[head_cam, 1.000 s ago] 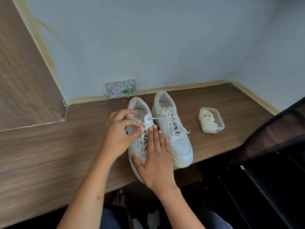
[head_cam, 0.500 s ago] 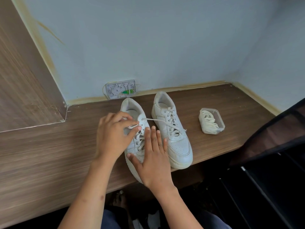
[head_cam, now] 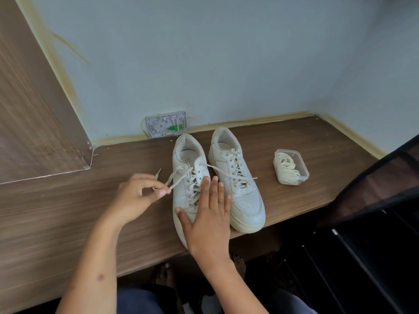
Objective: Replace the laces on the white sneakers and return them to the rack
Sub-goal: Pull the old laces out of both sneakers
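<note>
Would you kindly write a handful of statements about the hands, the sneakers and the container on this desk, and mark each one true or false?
1. The left hand pinches a lace pulled out to the side of the left sneaker. True.
2. The right hand is curled round the lace. False: it lies flat on the left sneaker with its fingers straight.
3. The right sneaker has no lace in it. False: it is laced.
4. The clear container holds laces and stands to the right of the sneakers. True.
5. The sneakers sit on a rack. False: they stand on the wooden desk.
</note>
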